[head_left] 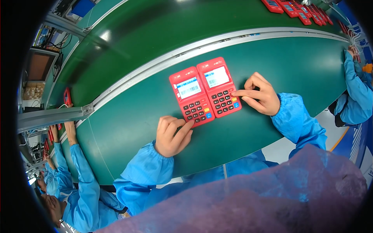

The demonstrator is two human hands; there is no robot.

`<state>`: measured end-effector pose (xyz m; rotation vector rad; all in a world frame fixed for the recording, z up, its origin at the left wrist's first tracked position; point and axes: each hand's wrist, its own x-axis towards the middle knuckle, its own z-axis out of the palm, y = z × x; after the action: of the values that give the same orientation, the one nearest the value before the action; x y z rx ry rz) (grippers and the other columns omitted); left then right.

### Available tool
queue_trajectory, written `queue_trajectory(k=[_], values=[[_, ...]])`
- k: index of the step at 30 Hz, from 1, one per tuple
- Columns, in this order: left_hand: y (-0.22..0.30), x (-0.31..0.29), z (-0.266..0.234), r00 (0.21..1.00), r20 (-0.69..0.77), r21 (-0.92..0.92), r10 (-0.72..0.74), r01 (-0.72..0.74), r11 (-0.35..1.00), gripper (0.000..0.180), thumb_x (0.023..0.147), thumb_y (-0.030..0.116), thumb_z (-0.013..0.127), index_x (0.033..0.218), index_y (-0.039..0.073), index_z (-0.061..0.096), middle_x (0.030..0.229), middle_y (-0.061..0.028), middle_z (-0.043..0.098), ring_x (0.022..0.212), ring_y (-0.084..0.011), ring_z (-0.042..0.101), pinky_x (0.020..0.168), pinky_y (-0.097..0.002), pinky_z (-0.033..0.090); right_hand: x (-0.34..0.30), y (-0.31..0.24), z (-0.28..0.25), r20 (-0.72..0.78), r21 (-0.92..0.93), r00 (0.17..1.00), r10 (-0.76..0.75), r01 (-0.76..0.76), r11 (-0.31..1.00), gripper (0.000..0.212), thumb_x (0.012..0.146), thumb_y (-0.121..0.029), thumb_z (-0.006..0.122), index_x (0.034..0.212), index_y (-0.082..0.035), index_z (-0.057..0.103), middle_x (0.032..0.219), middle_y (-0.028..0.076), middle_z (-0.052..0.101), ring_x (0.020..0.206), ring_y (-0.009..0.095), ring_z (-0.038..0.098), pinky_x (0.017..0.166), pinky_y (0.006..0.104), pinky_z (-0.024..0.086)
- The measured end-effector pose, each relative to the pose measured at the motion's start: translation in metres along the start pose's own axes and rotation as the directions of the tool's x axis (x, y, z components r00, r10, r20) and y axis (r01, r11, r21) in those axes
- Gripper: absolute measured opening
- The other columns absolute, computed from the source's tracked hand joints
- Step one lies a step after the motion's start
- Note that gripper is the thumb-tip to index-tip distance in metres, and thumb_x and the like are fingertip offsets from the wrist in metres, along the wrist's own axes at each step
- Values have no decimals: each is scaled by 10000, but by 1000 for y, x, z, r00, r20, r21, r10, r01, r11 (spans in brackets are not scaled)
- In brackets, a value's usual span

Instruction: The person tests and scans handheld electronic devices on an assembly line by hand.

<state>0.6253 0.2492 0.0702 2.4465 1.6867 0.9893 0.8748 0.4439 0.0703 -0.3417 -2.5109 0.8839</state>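
Note:
Two red card payment terminals lie face up, side by side, on the green table. Both the left terminal [196, 101] and the right terminal [213, 93] have lit white and blue screens above dark number keys, with yellow and blue keys at the lower right. My left hand [171, 136] is at the near left corner of the left terminal, a fingertip touching its bottom keys and the other fingers loosely bent. From the right, my right hand [262, 95] reaches a stretched index finger onto the upper right keys of the right terminal, its thumb apart. Neither hand grips anything.
A metal rail [178, 52] runs along the table's far side, before a dark green belt [155, 27]. Several red terminals [298, 11] sit at the far right. Co-workers in blue sleeves work at the left [86, 171] and right [357, 91]. A metal post [54, 118] juts in at left.

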Motion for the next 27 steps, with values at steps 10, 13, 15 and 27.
queue_trajectory(k=[10,13,15,27], values=[[-1,2,2,996,-65,106,52,-45,993,329,615,114,792,895,53,630,862,-58,526,761,-222,496,664,-362,428,-2,-4,-9,-32,-105,997,-74,70,992,295,784,-121,640,1079,-104,648,794,71,463,732,213,451,629,310,409],[1,-1,4,995,-76,133,71,-60,989,320,612,115,797,882,60,635,859,-51,524,765,-212,489,662,-355,423,-1,-6,-8,-31,-120,995,-99,94,988,281,770,-109,648,1050,-104,659,801,69,469,728,210,452,621,312,411],[3,1,5,992,-88,145,93,-79,986,312,623,115,789,894,64,643,860,-47,522,772,-209,486,665,-353,422,-1,-7,-7,-35,-116,991,-126,121,986,256,757,-86,648,1012,-97,670,790,70,472,713,212,456,614,314,407],[5,-1,4,989,112,314,93,-124,941,406,694,164,670,1099,161,650,961,-47,463,860,-194,430,796,-358,390,-7,-10,3,32,-107,970,-241,243,964,212,725,-120,678,936,-99,687,806,54,481,739,224,462,636,337,391]])
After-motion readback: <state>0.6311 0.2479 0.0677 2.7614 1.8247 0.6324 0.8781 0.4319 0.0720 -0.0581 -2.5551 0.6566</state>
